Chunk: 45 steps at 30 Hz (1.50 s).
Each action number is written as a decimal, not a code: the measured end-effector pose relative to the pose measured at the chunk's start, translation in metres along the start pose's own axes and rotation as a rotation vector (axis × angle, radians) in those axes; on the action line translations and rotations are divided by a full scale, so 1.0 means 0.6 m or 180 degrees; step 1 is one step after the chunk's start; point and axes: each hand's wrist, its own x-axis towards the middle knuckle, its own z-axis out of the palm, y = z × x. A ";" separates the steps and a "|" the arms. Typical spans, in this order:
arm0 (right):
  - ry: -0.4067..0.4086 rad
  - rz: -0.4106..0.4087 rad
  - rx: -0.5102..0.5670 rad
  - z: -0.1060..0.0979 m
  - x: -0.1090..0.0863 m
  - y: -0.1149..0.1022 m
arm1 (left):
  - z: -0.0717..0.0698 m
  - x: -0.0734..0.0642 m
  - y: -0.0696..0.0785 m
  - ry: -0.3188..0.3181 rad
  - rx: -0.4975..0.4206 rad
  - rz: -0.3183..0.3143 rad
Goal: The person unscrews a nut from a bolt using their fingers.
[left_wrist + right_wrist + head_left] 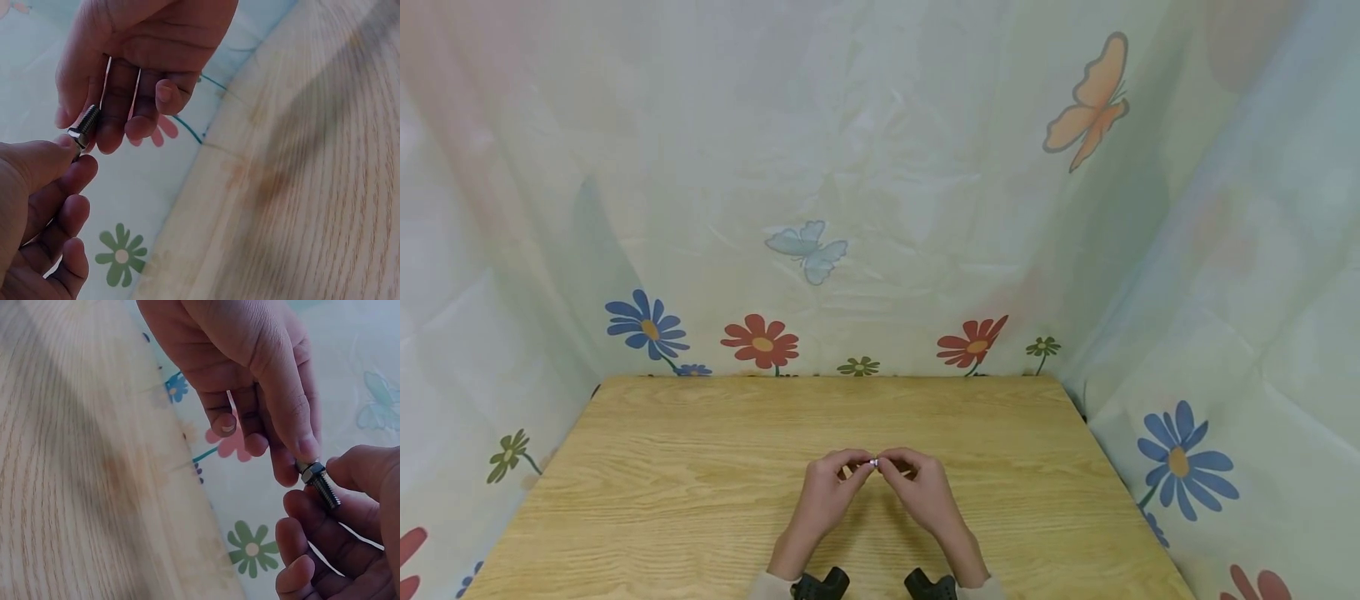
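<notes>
A small metal bolt (874, 462) with a threaded shank is held between both hands, low over the table. My left hand (831, 492) pinches its head end between thumb and fingers. Close up in the left wrist view, that hand (40, 209) covers part of the bolt (86, 126). From the other side my right hand (925, 493) holds it with thumb and fingertips. The right wrist view shows a hex nut (314, 472) near the head, beside the tip of the right thumb (359, 470). The threaded end points toward the right palm.
The wooden table (700, 467) lies under both hands. A pale cloth backdrop (910, 167) with printed flowers and butterflies hangs behind it and along both sides. Black wrist devices (822, 585) sit on both wrists.
</notes>
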 end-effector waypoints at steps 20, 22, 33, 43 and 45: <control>-0.0135 -0.0069 0.0122 -0.009 -0.003 -0.003 | 0.007 0.000 0.001 0.0141 -0.0075 0.0226; -0.0173 -0.0084 0.0129 -0.010 -0.003 -0.002 | 0.007 0.000 0.001 0.0117 -0.0092 0.0211; -0.0060 -0.0287 0.0039 -0.008 -0.005 0.004 | 0.006 0.000 0.002 0.0071 -0.0153 0.0163; 0.0154 -0.0165 0.0180 -0.011 -0.010 -0.005 | 0.002 0.003 0.000 0.0088 -0.0105 0.0191; 0.0201 -0.0144 0.0149 -0.011 -0.010 -0.005 | 0.001 0.003 0.002 0.0072 -0.0114 0.0169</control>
